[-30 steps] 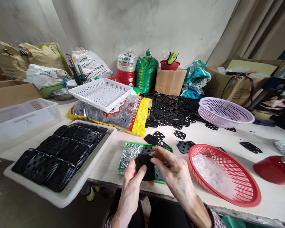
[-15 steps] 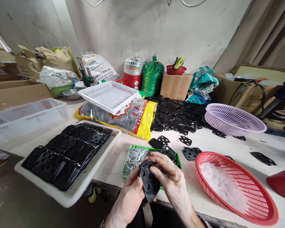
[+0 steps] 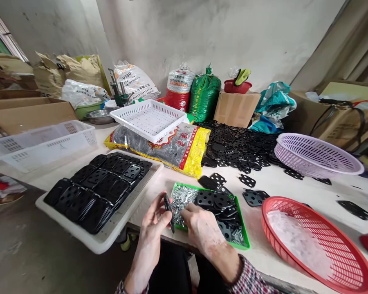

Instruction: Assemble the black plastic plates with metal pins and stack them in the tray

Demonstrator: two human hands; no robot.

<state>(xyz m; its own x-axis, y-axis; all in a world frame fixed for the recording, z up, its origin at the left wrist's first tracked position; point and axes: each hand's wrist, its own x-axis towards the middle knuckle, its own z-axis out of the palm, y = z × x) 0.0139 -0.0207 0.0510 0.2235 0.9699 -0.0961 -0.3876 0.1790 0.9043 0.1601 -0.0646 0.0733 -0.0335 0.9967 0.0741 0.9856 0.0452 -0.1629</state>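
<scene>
My left hand (image 3: pixel 155 222) grips a black perforated plate (image 3: pixel 169 213), turned edge-on toward me. Just to its right, my right hand (image 3: pixel 202 228) dips its fingertips into the silvery rivet-like pins (image 3: pixel 184 196) at the left of a green tray (image 3: pixel 245 232). Those fingers are curled, and what they pinch, if anything, is hidden. More black plates (image 3: pixel 222 200) lie in the right part of the same tray. To the left, a white tray (image 3: pixel 101 245) holds rows of stacked black plates (image 3: pixel 95 179).
A red basket (image 3: pixel 328 228) with clear plastic pieces stands at the right, a lilac basket (image 3: pixel 319 153) behind it. A heap of black plates (image 3: pixel 239 147) covers the back of the table. A white basket (image 3: pixel 150 118) rests on a yellow-edged bag (image 3: pixel 184 151).
My right hand has let go of the plate and moved down to the pins. My left hand has shifted left and turned the plate on edge. The view has swung slightly left.
</scene>
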